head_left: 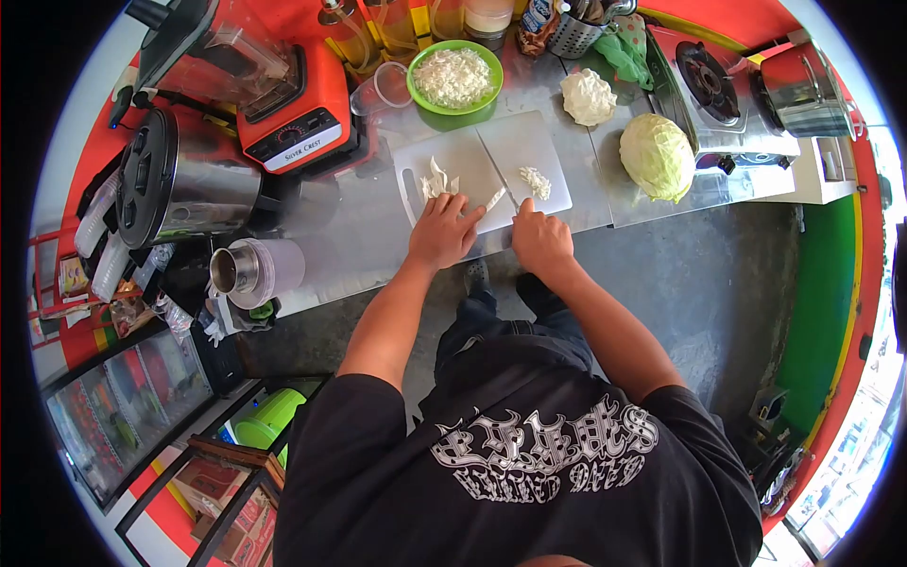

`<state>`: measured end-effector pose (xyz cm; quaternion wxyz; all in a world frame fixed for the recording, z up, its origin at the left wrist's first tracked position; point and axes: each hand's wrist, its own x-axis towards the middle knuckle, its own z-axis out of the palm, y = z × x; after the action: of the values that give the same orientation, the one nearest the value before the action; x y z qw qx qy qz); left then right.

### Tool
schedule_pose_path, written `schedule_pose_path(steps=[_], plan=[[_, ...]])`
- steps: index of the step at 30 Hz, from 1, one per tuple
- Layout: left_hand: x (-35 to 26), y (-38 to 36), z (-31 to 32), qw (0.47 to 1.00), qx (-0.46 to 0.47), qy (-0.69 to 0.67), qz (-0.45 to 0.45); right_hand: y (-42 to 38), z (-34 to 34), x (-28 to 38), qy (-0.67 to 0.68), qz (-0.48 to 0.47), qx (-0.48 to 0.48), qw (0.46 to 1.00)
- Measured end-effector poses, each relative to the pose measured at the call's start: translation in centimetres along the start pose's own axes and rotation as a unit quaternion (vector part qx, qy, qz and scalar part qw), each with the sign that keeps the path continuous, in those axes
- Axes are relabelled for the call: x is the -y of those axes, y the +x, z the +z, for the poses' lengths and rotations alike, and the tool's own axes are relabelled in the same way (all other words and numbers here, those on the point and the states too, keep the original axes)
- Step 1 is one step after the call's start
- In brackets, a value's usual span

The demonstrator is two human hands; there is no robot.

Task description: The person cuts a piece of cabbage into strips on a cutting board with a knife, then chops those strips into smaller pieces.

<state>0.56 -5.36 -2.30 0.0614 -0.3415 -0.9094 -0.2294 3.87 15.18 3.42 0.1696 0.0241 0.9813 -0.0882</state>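
A knife (496,168) is in my right hand (541,236), its fingers closed round the handle. The blade lies over a white cutting board (455,149), pointing away from me. My left hand (444,230) presses pale cabbage (495,198) onto the board left of the blade, fingers bent. Loose cabbage strips (436,178) lie just beyond those fingers. Right of the blade sits a small heap of chopped cabbage (536,182). Behind the board, a green bowl (416,68) holds more chopped cabbage.
A whole cabbage (657,158) and a cut cabbage chunk (588,97) sit on the steel counter (340,231) to the right. Beyond them is a gas stove (710,85) with a pot (806,90). A red blender (293,113) and a steel flask (236,269) stand left.
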Motion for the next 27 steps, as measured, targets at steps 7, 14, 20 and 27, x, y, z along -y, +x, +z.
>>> schedule_pose_path(steps=[7,14,20,27], plan=[[0.3,0.0,0.1,1.000,0.030,-0.001,-0.001,-0.7,1.2,0.3,-0.021,0.004,0.006,1.000],[0.4,0.0,0.0,0.999,0.035,0.018,0.002,-0.1,-0.4,0.3,0.006,-0.025,0.005,1.000],[0.4,0.0,0.1,0.999,0.044,0.011,-0.003,0.0,1.1,0.5,-0.002,0.008,0.017,1.000],[0.2,0.0,0.0,0.999,0.032,0.010,-0.004,-1.3,-0.1,0.6,-0.037,-0.017,0.002,0.999]])
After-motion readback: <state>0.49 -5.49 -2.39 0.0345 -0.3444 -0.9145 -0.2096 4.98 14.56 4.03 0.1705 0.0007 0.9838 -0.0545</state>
